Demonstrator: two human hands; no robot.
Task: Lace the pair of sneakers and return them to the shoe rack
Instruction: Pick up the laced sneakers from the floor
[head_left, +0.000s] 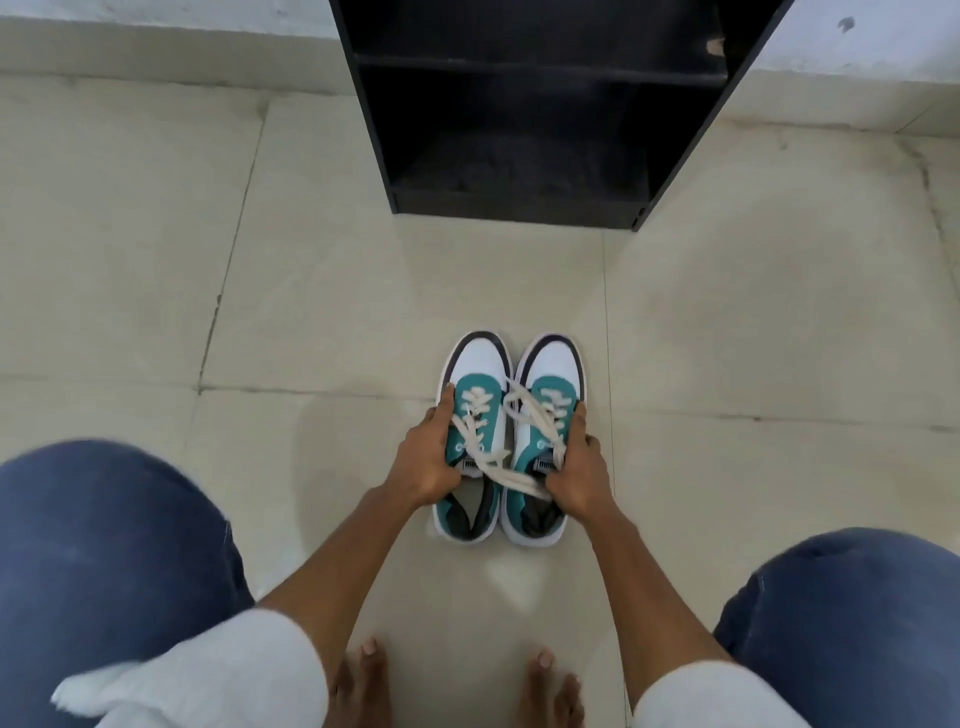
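Fingers (448, 402) clasp laced sneakers (511, 441) on tiled floor (156, 312) before black rack (545, 104).

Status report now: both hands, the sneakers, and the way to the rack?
Left hand grips left sneaker, right hand grips right sneaker. Laces loose. Shoe rack ahead, path clear.

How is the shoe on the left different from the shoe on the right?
The left sneaker is gripped by the left hand; the right sneaker by the right hand. The left sneaker's lace crosses tidily up its front, while the right sneaker's lace hangs in loose loops that spill towards the left one. Both are teal and white, side by side on the floor, toes towards the black rack.
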